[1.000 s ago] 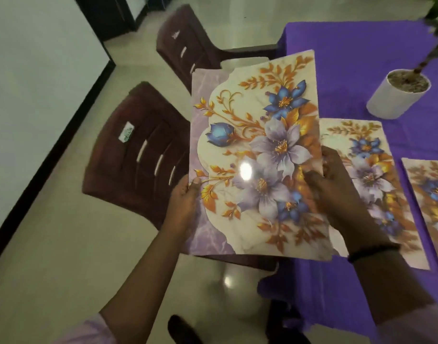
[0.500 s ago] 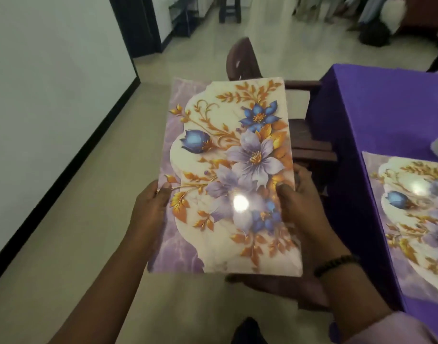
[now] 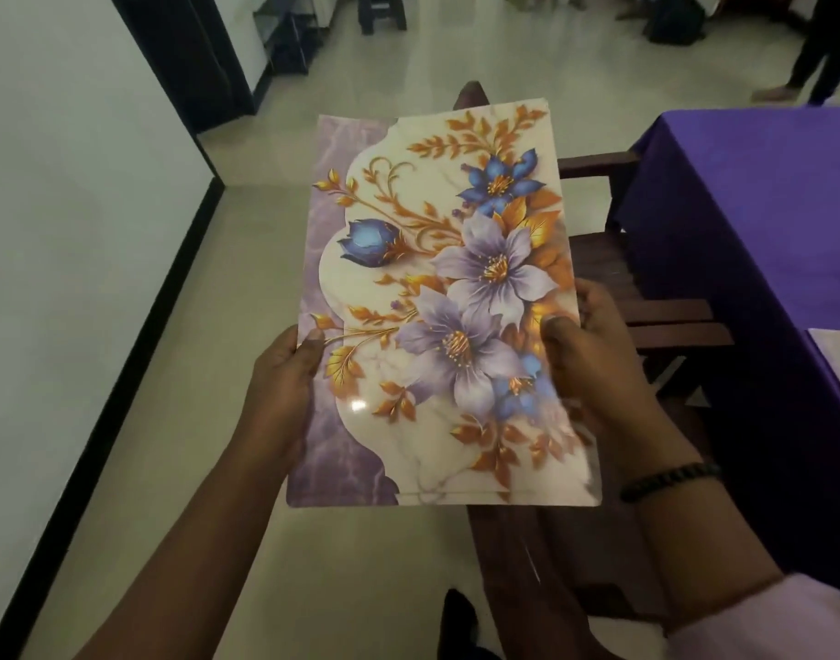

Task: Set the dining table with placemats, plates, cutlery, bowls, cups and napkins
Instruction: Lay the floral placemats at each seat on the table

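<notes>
The placemat [image 3: 437,297] is a glossy, stiff rectangle with rounded corners, printed with purple and blue flowers and gold leaves on marble pattern; no writing is readable. The left hand [image 3: 284,373] pinches its edge at 9 o'clock, the right hand [image 3: 594,359] at 3 o'clock. It is held above a dark wooden chair [image 3: 646,288], with the purple-clothed table [image 3: 751,221] at 3 o'clock.

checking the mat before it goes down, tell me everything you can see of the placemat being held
The placemat is a glossy, stiff-looking rectangular sheet, cream marble with a purple marbled band along its left side and blue and lilac flowers with gold leaves. It is held off the table, over the floor and a dark chair, long side running away from the person, face up. The left hand pinches its left edge; the right hand pinches its right edge, thumbs on top. A light glare spots it.
</notes>
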